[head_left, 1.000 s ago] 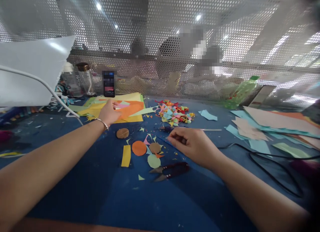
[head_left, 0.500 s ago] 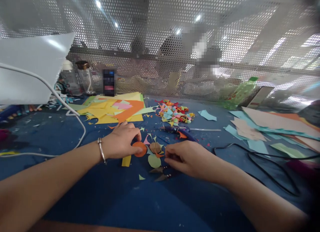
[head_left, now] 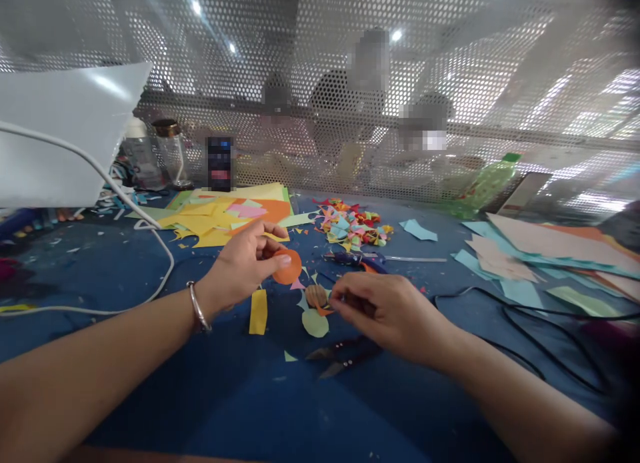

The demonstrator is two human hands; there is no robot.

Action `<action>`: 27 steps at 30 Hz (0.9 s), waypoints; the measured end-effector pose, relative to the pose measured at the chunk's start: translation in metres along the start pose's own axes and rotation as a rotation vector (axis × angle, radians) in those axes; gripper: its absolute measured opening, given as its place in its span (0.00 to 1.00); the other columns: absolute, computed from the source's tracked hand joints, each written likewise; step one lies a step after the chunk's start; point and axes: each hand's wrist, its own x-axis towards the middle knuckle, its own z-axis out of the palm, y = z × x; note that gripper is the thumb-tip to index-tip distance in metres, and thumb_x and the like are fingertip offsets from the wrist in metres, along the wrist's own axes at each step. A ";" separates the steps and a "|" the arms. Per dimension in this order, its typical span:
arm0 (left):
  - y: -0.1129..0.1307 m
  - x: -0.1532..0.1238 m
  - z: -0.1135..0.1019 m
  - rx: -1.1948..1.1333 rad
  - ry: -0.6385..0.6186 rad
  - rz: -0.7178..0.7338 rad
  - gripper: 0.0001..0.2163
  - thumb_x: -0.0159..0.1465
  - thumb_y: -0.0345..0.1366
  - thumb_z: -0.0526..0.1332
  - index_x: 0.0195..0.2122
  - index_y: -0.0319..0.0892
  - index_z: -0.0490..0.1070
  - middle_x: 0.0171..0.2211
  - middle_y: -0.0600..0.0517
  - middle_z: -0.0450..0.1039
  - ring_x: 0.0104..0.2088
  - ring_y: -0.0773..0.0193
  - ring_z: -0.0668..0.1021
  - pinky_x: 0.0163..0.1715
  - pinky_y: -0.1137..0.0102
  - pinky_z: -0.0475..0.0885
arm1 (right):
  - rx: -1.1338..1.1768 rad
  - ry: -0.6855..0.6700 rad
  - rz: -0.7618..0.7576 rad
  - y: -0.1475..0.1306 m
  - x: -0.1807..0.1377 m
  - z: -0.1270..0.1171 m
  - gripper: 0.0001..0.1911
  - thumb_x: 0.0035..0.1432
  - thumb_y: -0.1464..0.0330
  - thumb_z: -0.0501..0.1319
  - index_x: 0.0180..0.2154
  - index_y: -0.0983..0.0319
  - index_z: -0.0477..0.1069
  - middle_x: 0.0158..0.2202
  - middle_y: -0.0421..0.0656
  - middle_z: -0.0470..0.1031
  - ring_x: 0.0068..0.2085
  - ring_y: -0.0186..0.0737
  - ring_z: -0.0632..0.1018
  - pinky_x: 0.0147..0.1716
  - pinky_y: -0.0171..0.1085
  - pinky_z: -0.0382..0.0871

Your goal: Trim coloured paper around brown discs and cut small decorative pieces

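Note:
My left hand (head_left: 253, 263) pinches an orange paper disc (head_left: 287, 268) between thumb and fingers, raised a little above the table. Curled fingers close my right hand (head_left: 385, 310); whether anything is in its pinch is hidden. By its fingertips lie a small orange scrap (head_left: 324, 310), a round brownish ridged piece (head_left: 316, 295) and a pale green paper disc (head_left: 315, 324). Thread snips (head_left: 343, 358) rest on the table below that hand, blades pointing left. A yellow paper strip (head_left: 259, 312) lies under my left wrist.
Behind my hands, a glue gun (head_left: 355, 258) lies before a heap of small colourful paper pieces (head_left: 353, 224). Yellow sheets (head_left: 210, 223) are at back left, pale and blue sheets (head_left: 565, 243) at right. A black cable (head_left: 525, 323) and white cable (head_left: 167, 250) cross the blue table (head_left: 240, 396).
My left hand has lifted the orange disc off the table and tilted it up. My right hand has shifted slightly, showing more of the snips.

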 end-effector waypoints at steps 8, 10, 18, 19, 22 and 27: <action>0.020 -0.011 0.025 -0.288 -0.069 -0.378 0.11 0.61 0.26 0.63 0.44 0.39 0.66 0.28 0.54 0.74 0.28 0.70 0.76 0.31 0.73 0.70 | -0.056 0.229 -0.186 -0.008 -0.003 0.005 0.09 0.67 0.68 0.57 0.45 0.61 0.73 0.36 0.44 0.78 0.28 0.32 0.75 0.27 0.30 0.69; 0.027 -0.014 0.031 -0.304 -0.049 -0.408 0.10 0.62 0.25 0.63 0.43 0.39 0.67 0.28 0.53 0.75 0.28 0.69 0.77 0.33 0.73 0.70 | -0.071 0.253 -0.225 -0.008 -0.003 0.005 0.08 0.67 0.69 0.56 0.43 0.62 0.74 0.34 0.44 0.78 0.29 0.33 0.76 0.28 0.32 0.69; 0.029 -0.024 0.044 -0.502 -0.043 -0.484 0.09 0.63 0.25 0.63 0.43 0.38 0.68 0.27 0.54 0.76 0.24 0.74 0.76 0.27 0.78 0.70 | -0.057 0.284 -0.222 -0.005 -0.004 0.004 0.08 0.67 0.70 0.56 0.38 0.62 0.74 0.33 0.42 0.77 0.31 0.33 0.76 0.31 0.32 0.69; 0.027 -0.024 0.044 -0.516 -0.041 -0.478 0.08 0.63 0.25 0.63 0.43 0.38 0.68 0.27 0.54 0.76 0.24 0.74 0.76 0.27 0.78 0.70 | -0.057 0.275 -0.216 -0.005 -0.004 0.004 0.08 0.67 0.70 0.57 0.38 0.62 0.74 0.33 0.42 0.77 0.31 0.33 0.76 0.30 0.32 0.68; 0.022 -0.022 0.042 -0.545 -0.028 -0.450 0.08 0.62 0.24 0.64 0.42 0.38 0.69 0.30 0.52 0.78 0.28 0.71 0.78 0.30 0.76 0.73 | -0.059 0.251 -0.210 -0.004 -0.003 0.004 0.08 0.67 0.69 0.57 0.39 0.61 0.74 0.34 0.42 0.78 0.31 0.33 0.76 0.30 0.32 0.68; 0.019 -0.023 0.041 -0.572 -0.038 -0.411 0.08 0.61 0.25 0.65 0.40 0.36 0.70 0.32 0.49 0.79 0.30 0.68 0.80 0.32 0.74 0.75 | -0.044 0.292 -0.196 -0.002 -0.001 0.005 0.07 0.66 0.71 0.57 0.36 0.61 0.72 0.30 0.41 0.76 0.28 0.33 0.75 0.29 0.32 0.67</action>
